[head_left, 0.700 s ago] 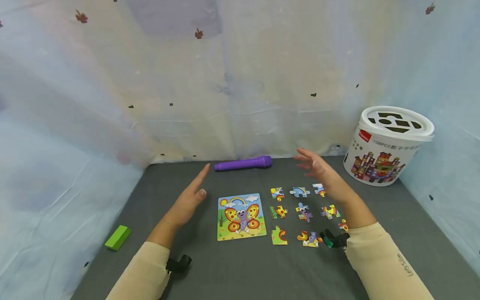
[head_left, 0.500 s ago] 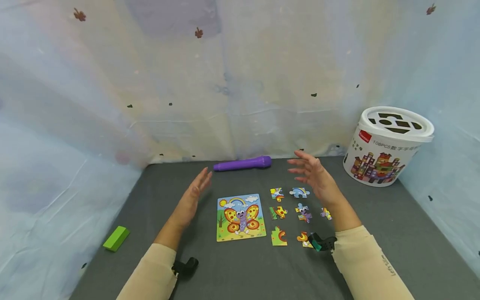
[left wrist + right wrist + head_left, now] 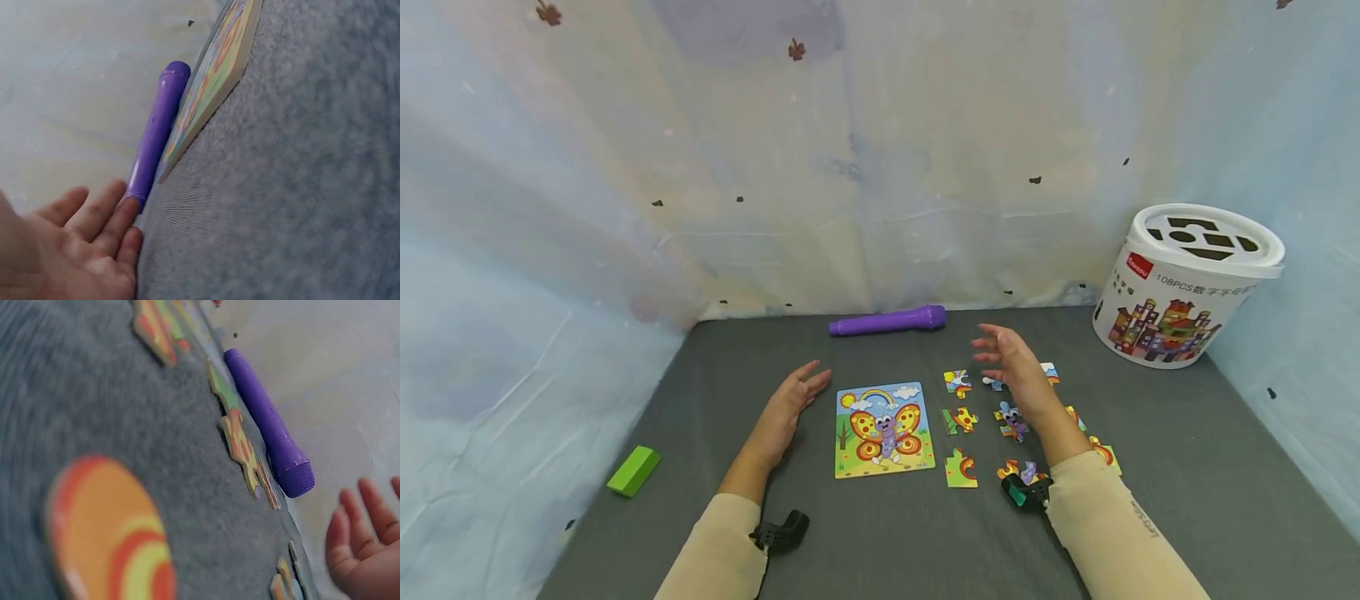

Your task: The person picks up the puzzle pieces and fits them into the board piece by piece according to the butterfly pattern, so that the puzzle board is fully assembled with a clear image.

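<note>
In the head view my left hand (image 3: 784, 410) is held beside a square butterfly picture board (image 3: 850, 467), to its left, fingers loosely extended and nothing in them. My right hand (image 3: 1013, 367), also holding nothing, hovers over the upper rows of loose jigsaw pieces, fingers apart and pointing left. Those pieces lie spread out right of the board, among them a green corner piece (image 3: 960, 471) and a purple butterfly-face piece (image 3: 1011, 423). My right hand and forearm partly hide several pieces. In the left wrist view the left palm (image 3: 75, 262) shows, with relaxed fingers.
A purple toy microphone (image 3: 887, 322) lies along the back of the grey table (image 3: 880, 550). At the back right stands a white lidded bucket (image 3: 1180, 300) with printed blocks on it. A green block (image 3: 634, 472) sits at the left edge. Patterned cloth (image 3: 880, 167) hangs behind.
My right hand has moved left and slightly down, uncovering parts of pieces at the right and covering others. My left hand has shifted slightly down and right, its fingers now more relaxed.
</note>
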Demonstrator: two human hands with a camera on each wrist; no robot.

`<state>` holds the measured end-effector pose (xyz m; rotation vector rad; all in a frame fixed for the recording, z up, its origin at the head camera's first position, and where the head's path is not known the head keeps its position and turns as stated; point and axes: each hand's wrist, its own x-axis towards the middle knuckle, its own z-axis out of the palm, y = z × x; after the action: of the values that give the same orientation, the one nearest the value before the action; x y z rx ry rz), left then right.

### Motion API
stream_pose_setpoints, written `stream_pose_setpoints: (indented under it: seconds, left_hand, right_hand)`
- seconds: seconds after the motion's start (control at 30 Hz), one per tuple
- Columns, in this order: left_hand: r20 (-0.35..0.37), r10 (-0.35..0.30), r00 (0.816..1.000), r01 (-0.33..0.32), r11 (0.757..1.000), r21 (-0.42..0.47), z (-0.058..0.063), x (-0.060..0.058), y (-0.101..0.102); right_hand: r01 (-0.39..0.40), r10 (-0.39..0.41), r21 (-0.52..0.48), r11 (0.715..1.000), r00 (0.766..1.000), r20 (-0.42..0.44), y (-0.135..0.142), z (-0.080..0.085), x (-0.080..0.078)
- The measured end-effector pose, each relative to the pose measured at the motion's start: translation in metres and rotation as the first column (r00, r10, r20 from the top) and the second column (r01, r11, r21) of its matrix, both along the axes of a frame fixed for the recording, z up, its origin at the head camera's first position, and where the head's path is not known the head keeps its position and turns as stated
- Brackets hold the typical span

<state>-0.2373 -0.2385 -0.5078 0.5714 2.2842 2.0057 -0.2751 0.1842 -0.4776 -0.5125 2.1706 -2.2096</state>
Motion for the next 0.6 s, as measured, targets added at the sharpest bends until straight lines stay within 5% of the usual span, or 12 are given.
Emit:
stream_pose_setpoints:
  seconds: [0.23,0.6]
  left_hand:
    - [0.0,-0.017,1.0,0.017,0.959,-0.282,0.003,0.005,0.002]
    - [0.033,-0.07,0.997,0.076,0.812,-0.579,0.01,0.005,0.002]
  right_hand:
    - [0.038,-0.054,0.251,0.967,0.997,0.058,0.003,-0.023,-0.003]
    - [0.024,-0.001,0.621,0.784,0.999,-0.037,-0.004,-0.024,-0.005]
